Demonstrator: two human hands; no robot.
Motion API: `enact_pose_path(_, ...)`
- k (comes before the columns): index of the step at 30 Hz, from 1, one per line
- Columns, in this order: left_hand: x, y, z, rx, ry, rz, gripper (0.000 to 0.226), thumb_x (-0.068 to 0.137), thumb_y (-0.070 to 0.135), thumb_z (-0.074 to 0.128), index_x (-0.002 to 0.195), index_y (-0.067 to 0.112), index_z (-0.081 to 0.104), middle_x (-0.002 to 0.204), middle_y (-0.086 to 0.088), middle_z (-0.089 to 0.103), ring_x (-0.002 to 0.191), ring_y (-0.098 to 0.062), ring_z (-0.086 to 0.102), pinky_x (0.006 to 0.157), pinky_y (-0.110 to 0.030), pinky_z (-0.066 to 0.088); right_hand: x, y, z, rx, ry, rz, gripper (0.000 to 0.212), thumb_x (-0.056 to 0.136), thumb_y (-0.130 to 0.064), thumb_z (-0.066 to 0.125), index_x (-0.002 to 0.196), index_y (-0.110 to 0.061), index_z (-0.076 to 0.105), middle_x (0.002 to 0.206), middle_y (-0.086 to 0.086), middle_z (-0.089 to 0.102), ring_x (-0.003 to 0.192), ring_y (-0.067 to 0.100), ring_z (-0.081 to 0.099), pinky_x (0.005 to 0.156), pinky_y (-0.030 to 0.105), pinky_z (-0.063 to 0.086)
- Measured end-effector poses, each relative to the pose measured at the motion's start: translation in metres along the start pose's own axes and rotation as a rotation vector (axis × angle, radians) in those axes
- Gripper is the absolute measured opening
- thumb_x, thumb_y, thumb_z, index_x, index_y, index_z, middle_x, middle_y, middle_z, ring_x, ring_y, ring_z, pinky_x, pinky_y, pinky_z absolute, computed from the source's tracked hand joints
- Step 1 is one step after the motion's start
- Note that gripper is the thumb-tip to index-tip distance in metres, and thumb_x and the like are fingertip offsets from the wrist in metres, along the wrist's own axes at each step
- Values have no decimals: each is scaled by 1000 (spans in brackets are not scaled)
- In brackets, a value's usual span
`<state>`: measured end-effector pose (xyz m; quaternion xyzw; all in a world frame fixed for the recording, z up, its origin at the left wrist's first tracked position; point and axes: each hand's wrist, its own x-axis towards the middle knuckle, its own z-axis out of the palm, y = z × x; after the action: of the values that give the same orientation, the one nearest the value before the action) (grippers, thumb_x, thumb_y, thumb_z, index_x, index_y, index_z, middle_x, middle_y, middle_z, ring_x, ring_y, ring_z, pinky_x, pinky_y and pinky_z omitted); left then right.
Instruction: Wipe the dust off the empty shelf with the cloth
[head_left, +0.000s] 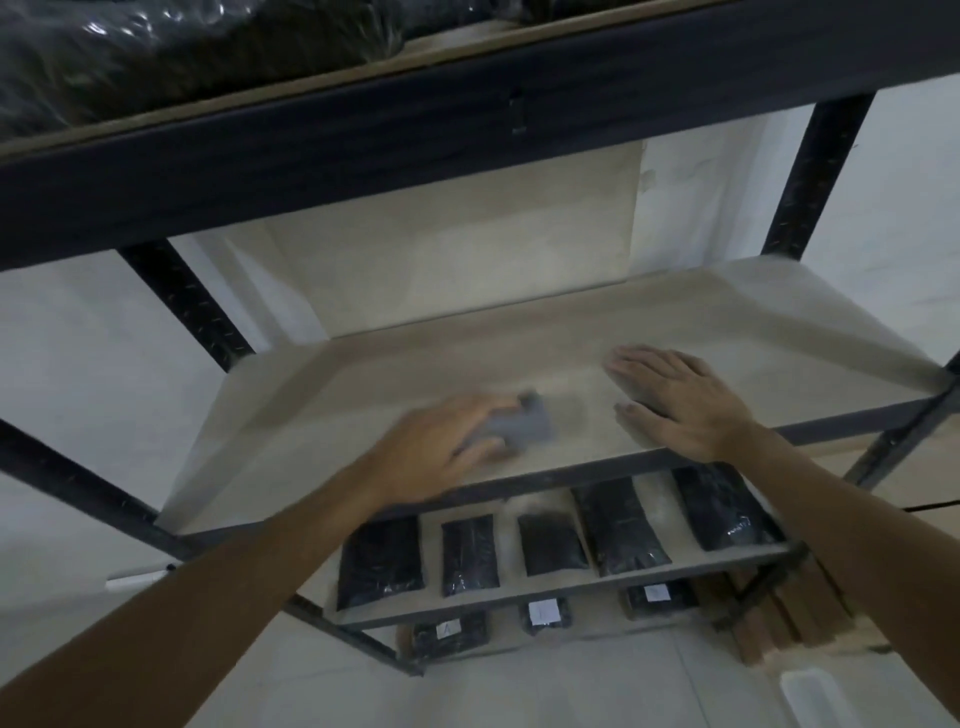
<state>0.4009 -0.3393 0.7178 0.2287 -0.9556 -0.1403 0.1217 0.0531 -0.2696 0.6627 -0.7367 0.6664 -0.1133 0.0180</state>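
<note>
Grey cloth (511, 426) lies under the left hand (441, 441), its fingers curled over it; right hand (675, 397) rests flat, fingers straight, on the shelf (363, 374).

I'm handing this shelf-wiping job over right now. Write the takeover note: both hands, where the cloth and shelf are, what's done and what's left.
Left hand: pressing the grey cloth onto the empty shelf, front-left of centre; it is motion-blurred, so the exact grip is unclear.
Right hand: flat on the shelf, fingers straight, near the front right; holds nothing.
Done: wiping is under way; which areas are already clean cannot be read from this view.
Left: cover the whole board, including the back and the right end, then lift both hands off.
Below: black packets lie on the next shelf down; not part of the job.
</note>
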Motion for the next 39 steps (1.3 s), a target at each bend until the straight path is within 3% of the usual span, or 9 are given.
enact_pose_path(5,37,-41,10,0,86,-274,49,103,42,44,145,18,44,138,-7,56,117,-26,57,96,-41,49,1,2,-1,-34,-21,-14,67,96,-61,24,158,-34,24,165,-12,25,153,10,19,123,37,16)
enact_pose_path(10,15,-4,44,102,85,-280,46,104,46,37,147,31,37,135,-2,56,115,-21,56,94,-40,50,-1,1,-4,-30,-4,-33,69,94,-61,23,155,-30,32,162,-10,32,152,12,23,121,35,15)
enact_pose_path(16,-37,66,51,-86,-72,-172,45,107,39,44,148,21,46,144,8,53,128,0,49,110,-14,34,-5,-1,-10,25,-24,-56,76,92,-66,17,156,-27,33,163,-8,30,153,14,18,121,35,9)
enact_pose_path(21,-21,61,11,-126,208,-407,41,105,34,52,145,28,44,133,11,56,115,4,54,97,-7,38,-1,5,-16,109,-77,-69,92,86,-80,2,158,-29,26,165,-10,24,154,9,12,123,33,7)
enact_pose_path(24,6,21,-9,-88,292,-495,44,103,43,52,144,30,45,137,7,57,119,-9,57,101,-29,46,-1,19,-29,112,-123,-76,104,79,-87,-2,159,-24,21,166,-6,19,154,14,10,124,34,9)
enact_pose_path(27,40,-32,-12,-28,304,-587,48,100,44,53,145,32,41,141,-3,55,120,-25,58,101,-45,50,-8,45,-38,3,-115,5,100,82,-86,6,160,-24,17,168,-6,14,155,15,6,126,37,6)
enact_pose_path(33,110,-119,3,170,262,-747,52,96,43,46,140,15,44,127,-24,58,113,-45,59,93,-54,50,-33,75,-38,-68,-166,112,98,84,-86,5,162,-27,1,169,-11,-5,155,8,-10,128,40,-2)
enact_pose_path(36,138,-121,18,256,229,-936,42,104,31,47,139,9,41,128,-27,54,118,-46,56,92,-53,48,-34,76,-32,-92,-124,93,94,88,-85,9,162,-26,3,170,-8,-1,155,8,-8,128,42,3)
enact_pose_path(39,155,-106,27,307,243,-957,38,104,28,45,136,9,42,128,-25,54,118,-44,57,91,-52,49,-33,78,-29,-107,-92,78,94,90,-84,10,162,-24,8,170,-6,5,156,11,-2,128,44,7)
